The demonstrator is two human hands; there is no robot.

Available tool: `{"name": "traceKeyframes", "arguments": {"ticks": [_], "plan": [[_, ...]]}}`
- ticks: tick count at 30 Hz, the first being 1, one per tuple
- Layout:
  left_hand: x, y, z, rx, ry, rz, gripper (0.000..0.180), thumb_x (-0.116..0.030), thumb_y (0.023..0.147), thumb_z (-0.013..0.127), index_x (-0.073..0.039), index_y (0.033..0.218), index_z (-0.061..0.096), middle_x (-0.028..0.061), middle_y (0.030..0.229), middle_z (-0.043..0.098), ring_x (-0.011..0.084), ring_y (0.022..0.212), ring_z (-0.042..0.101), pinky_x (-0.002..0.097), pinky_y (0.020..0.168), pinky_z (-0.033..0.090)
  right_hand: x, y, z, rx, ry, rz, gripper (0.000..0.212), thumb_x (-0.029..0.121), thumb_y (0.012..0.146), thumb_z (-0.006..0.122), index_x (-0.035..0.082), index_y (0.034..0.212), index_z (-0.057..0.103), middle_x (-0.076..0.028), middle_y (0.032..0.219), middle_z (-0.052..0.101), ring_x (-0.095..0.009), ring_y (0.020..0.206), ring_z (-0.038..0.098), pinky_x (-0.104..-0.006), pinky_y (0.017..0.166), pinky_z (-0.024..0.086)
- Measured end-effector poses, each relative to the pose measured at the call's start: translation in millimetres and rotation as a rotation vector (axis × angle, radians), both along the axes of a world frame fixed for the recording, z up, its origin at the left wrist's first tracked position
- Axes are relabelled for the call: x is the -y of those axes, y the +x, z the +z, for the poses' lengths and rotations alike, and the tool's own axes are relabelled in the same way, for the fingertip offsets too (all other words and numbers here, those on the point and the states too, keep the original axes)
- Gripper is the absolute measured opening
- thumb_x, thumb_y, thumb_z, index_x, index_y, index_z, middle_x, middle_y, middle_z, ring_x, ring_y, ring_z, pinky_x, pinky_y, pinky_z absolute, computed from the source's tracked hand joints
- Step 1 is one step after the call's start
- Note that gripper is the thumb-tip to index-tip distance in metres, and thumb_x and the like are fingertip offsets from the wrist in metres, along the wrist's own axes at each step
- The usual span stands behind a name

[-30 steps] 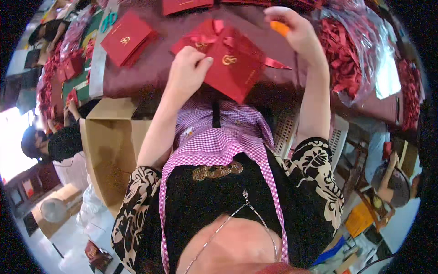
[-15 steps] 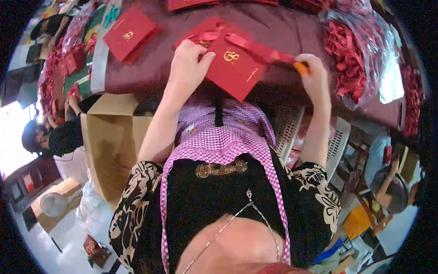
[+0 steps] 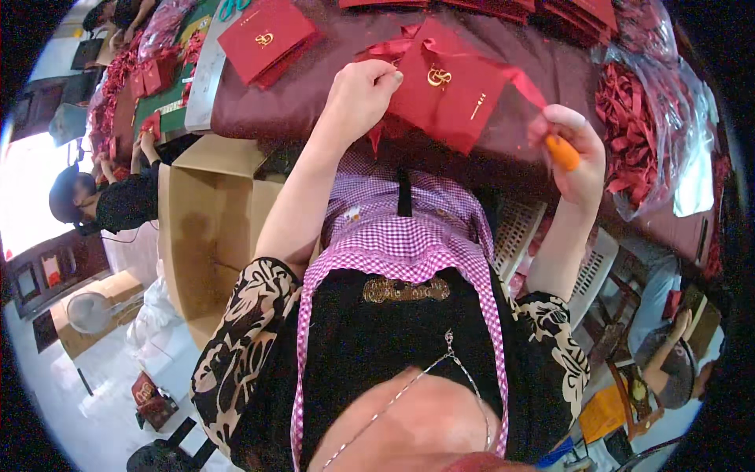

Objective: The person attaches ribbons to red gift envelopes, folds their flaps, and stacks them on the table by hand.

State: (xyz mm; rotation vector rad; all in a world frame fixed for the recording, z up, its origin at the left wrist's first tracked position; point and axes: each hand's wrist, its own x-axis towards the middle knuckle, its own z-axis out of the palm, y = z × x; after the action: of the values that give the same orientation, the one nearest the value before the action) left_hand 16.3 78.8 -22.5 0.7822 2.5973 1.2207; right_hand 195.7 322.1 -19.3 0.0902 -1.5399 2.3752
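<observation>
Maroon bench (image 3: 271,112); right grip (image 3: 580,157) pinching red ribbon (image 3: 525,85); I can't tell left grip's (image 3: 358,101) hold; hard tug could skew red card (image 3: 452,101).

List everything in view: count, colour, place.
Ribboned packet: one, red, upper centre
Ribbon: one or more, red, packet to right hand
Packet stacks: several, red, along the top
Scissors: one pair, teal, upper left
Ribbon bag: one, clear, upper right
Tablecloth: one, maroon, under packets
Large carton: one, brown, left
Basket: at least one, white, right
Co-workers: several, dark clothes, both sides
Apron: one, purple, worn
Finger cover: one, orange, right hand
Left hand: one, packet's left edge
Right hand: one, ribbon's end
</observation>
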Motion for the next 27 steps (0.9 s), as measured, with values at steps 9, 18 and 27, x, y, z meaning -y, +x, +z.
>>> {"name": "traceKeyframes", "arguments": {"ticks": [9, 18, 27], "plan": [[2.6, 6.8, -0.4, 0.086, 0.080, -0.095, 0.032, -0.011, 0.083, 0.061, 0.008, 0.109, 0.059, 0.0109, 0.091, 0.068, 0.0132, 0.084, 0.061, 0.0257, 0.076, 0.047, 48.3, -41.0, -12.3, -0.029, 1.206, -0.469, 0.022, 0.000, 0.074, 0.067, 0.006, 0.095, 0.066, -0.008, 0.091, 0.064, -0.020, 0.089, 0.059, -0.0305, 0.080, 0.044], [-4.0, 18.2, 10.1, 0.073, 0.077, -0.074, 0.029, -0.011, 0.081, 0.063, 0.006, 0.105, 0.061, 0.0103, 0.083, 0.066, 0.0126, 0.078, 0.060, 0.0263, 0.072, 0.048, 82.4, -67.3, -32.2, -0.030, 1.006, -0.436, 0.020, 0.002, 0.073, 0.069, 0.008, 0.092, 0.065, -0.007, 0.090, 0.062, -0.023, 0.088, 0.058, -0.0326, 0.080, 0.042], [-4.2, 19.1, 5.7, 0.041, 0.171, -0.048, 0.024, -0.011, 0.079, 0.061, 0.002, 0.099, 0.063, 0.0178, 0.080, 0.065, 0.0238, 0.074, 0.065, 0.0318, 0.069, 0.049, 89.2, -76.1, -30.0, -0.079, 1.123, -0.515, 0.019, 0.004, 0.073, 0.069, 0.009, 0.091, 0.065, -0.004, 0.086, 0.063, -0.021, 0.079, 0.054, -0.0315, 0.076, 0.041]]}}
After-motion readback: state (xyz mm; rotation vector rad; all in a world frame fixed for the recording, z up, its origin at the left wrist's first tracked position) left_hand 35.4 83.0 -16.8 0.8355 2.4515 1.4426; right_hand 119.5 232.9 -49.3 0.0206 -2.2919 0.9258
